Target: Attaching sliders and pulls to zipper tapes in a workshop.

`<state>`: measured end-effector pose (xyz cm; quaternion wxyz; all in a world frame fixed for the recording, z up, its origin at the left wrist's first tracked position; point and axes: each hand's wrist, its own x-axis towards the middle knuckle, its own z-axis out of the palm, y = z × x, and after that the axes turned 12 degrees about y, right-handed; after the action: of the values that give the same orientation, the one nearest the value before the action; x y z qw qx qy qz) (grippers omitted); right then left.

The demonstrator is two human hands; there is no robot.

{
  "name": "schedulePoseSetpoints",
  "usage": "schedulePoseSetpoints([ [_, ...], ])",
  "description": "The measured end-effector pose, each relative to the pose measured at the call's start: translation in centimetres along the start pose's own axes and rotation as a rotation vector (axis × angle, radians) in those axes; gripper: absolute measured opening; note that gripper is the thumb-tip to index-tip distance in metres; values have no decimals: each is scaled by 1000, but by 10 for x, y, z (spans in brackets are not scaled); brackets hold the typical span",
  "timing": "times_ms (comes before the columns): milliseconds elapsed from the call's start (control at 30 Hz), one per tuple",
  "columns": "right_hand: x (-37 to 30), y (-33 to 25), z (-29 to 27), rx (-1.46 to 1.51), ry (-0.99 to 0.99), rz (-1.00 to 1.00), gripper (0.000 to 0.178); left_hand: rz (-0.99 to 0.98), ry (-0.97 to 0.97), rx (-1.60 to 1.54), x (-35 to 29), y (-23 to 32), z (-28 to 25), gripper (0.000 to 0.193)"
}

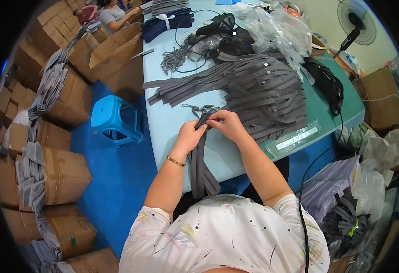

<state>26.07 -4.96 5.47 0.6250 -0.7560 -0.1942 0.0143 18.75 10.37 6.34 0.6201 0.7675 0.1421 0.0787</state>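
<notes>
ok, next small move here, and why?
Probably hold the grey strap steady with the left grip and shift the right grip toward the metal clips: both grips meet near the strap's far end, and the clips lie just beyond them. I can't tell whether a clip is already threaded on.

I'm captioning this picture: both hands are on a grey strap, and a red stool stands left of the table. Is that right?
Not quite: in the head view, the stool is blue, not red. It does stand left of the table, and the left hand and right hand are on a grey strap.
</notes>
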Motion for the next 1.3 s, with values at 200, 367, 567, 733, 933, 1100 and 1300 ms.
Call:
schedulePoseSetpoints([
  [200, 1, 2, -6, -33, -61, -41, 17, -17, -18, 28, 1, -4, -1, 15],
  [367, 1, -4, -4, -77, -56, -10, 17, 26, -17, 61, 0, 0, 0, 16],
  [567, 3, -2, -5, 93, -38, 82, 17, -95, -13, -212, 5, 1, -4, 19],
  [733, 1, -3, -8, 126, -56, 90, 16, -150, -25, -257, -1, 16, -6, 18],
  [933, -1, -4, -4, 60, -50, -8, 16, -116, -46, -273, 2, 2, -6, 18],
  [1100, -1, -7, -3, 32, -50, -28, 17, -61, -21, -230, 2, 4, -6, 17],
  [1300, 0, 2, 1, 48, 71, -103, 17, -128, -25, -208, 5, 0, -8, 19],
])
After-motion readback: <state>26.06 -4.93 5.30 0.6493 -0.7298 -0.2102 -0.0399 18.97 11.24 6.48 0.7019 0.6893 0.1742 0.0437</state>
